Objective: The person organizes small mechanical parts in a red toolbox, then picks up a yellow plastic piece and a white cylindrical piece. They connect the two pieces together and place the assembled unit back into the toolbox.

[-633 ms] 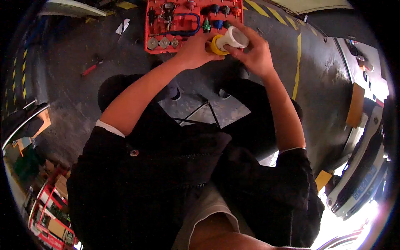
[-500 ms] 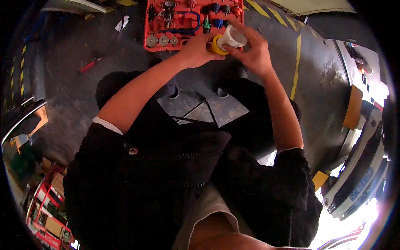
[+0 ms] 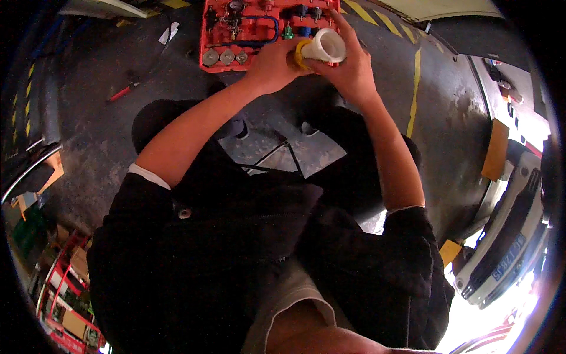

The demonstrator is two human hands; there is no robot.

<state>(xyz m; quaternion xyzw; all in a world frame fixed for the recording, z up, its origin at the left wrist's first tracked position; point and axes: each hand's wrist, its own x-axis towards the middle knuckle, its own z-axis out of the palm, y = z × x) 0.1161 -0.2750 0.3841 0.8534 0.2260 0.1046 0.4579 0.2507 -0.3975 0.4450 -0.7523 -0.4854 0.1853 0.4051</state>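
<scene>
Over the near edge of an open red tool case [image 3: 207, 41], I hold a white cup-shaped piece [image 3: 320, 49] with both hands. Its wide round mouth is turned toward me, and a yellow collar [image 3: 299, 54] circles its narrower left end. My left hand [image 3: 272, 66] is closed around the collar, with some fingers hidden behind it. My right hand [image 3: 356, 74] grips the white part between the thumb below and the fingers on the far right side, one finger pointing up. In the case lie a gauge [image 3: 236, 6], a blue hose [image 3: 276, 28], a green fitting [image 3: 288, 30] and round metal discs [image 3: 226, 56].
A red-handled tool [image 3: 120, 94] and a white paper tag [image 3: 169, 33] lie on the dark floor at left. Between my legs stands a thin metal frame [image 3: 285, 143]. A car front [image 3: 501, 236] is at right, a red shelf rack [image 3: 56, 283] at lower left.
The white piece has turned so its mouth faces me more. My right hand has shifted around it, and one finger now stretches upward. The whole view has shifted slightly.
</scene>
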